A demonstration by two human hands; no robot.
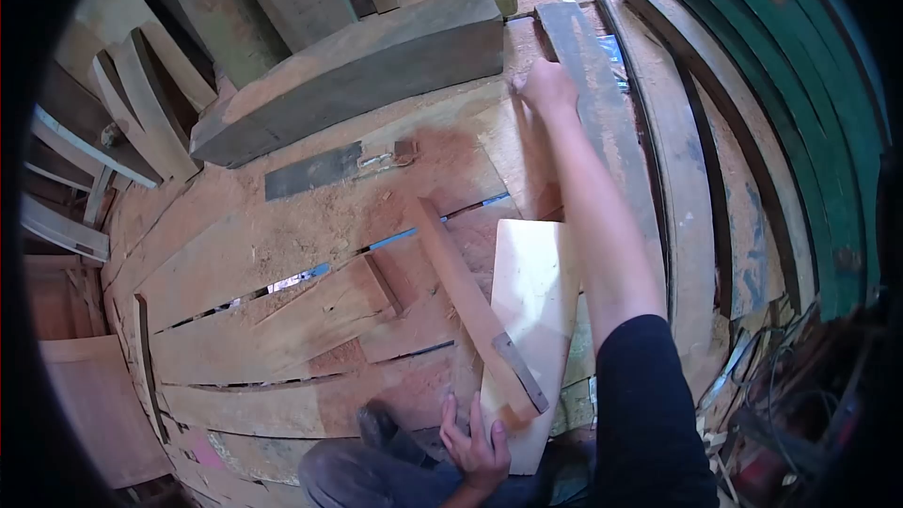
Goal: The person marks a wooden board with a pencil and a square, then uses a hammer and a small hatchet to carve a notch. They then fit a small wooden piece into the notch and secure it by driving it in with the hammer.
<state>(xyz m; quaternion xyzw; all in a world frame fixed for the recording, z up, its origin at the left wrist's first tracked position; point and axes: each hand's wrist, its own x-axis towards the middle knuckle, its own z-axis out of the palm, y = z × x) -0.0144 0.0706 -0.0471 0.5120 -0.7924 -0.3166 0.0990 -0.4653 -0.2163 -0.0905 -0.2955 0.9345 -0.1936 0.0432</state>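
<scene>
My right hand (548, 89) reaches far forward and is closed beside a long grey plank (591, 85). Whatever it holds, if anything, is hidden by the fingers. Close to my knees, my left hand (477, 447) has its fingers apart at the lower left edge of a pale, smooth board (531, 282). A reddish wooden strip (461, 287) with a dark plate at its near end lies slanted across that board. Under the near end of the strip a small orange-brown piece shows. Farther left, a short wooden bar (383, 284) rests on the dusty planks.
A thick grey timber beam (357, 75) lies across the back. In front of it is a flat dark piece (313, 169) in sawdust. Long curved planks (677, 160) and green curved boards (809, 132) line the right. Curved offcuts (150, 113) stand at left. Gaps split the plank floor (254, 320).
</scene>
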